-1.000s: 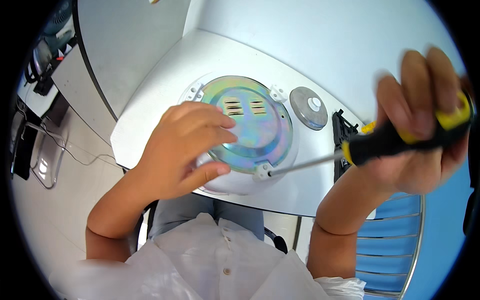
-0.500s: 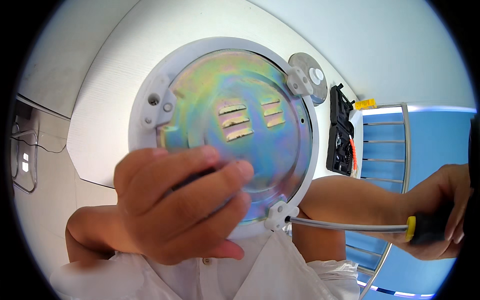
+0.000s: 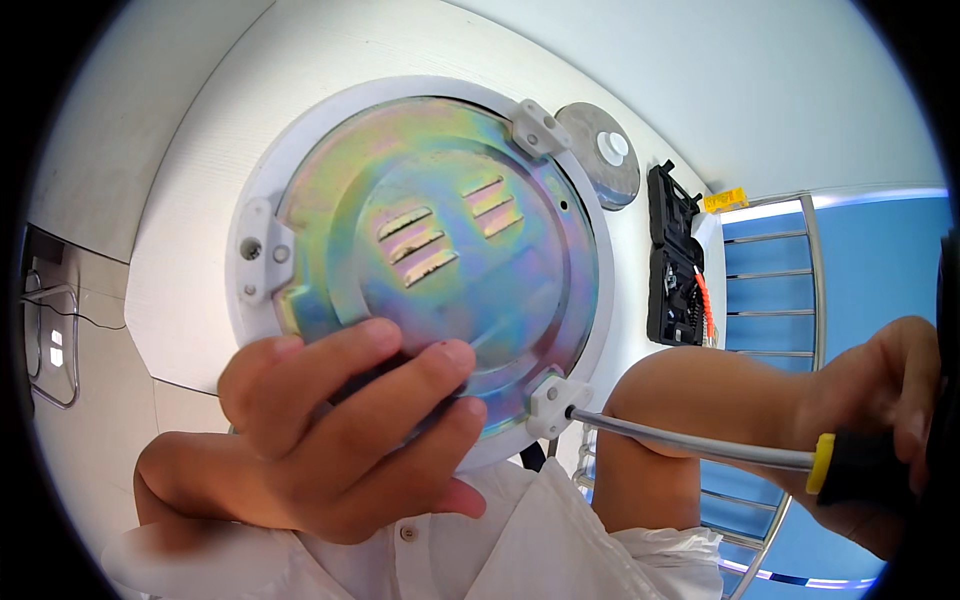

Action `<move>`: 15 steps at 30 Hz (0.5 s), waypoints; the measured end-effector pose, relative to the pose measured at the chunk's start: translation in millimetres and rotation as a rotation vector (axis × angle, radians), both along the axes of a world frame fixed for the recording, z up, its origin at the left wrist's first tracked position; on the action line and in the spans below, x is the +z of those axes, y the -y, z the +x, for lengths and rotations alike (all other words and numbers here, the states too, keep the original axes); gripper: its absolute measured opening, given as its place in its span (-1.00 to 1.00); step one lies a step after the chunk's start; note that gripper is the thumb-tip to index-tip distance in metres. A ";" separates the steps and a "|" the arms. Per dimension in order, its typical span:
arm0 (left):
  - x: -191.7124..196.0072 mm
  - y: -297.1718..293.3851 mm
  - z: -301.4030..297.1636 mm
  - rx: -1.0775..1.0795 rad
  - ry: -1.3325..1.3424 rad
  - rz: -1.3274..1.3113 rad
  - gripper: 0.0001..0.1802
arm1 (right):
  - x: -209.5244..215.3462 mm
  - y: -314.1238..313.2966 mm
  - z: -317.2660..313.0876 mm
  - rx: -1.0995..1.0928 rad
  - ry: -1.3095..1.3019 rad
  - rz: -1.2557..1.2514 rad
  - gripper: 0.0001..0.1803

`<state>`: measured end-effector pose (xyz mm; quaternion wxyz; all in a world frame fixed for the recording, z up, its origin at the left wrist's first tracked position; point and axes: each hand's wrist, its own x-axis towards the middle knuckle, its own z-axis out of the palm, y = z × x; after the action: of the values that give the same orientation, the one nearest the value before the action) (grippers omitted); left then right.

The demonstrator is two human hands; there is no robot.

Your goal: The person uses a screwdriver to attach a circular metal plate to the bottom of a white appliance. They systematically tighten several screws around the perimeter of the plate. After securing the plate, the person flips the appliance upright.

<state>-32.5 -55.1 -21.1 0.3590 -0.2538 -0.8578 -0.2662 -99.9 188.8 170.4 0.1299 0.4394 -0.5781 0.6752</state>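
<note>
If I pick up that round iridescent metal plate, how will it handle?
The round metal plate looks like thin stamped sheet, so probably stiff and fairly light. Its glossy finish may be slippery. The left hand clamps its rim, which suggests that edge grip holds.

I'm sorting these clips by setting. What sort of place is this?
Probably a workshop or assembly bench indoors: a white table, an open black tool case on it, and a screwdriver in the right hand set against a bracket of the round metal-backed fixture.
</note>
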 end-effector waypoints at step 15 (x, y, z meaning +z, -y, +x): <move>1.8 0.2 -7.6 -0.018 -0.079 0.036 -0.45 | 10.5 -31.9 -34.7 0.319 -0.044 0.134 -0.58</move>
<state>-40.1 -55.3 -19.3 0.3946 -0.2654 -0.8357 -0.2748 -134.6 220.8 180.9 0.0040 0.5478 -0.5416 0.6376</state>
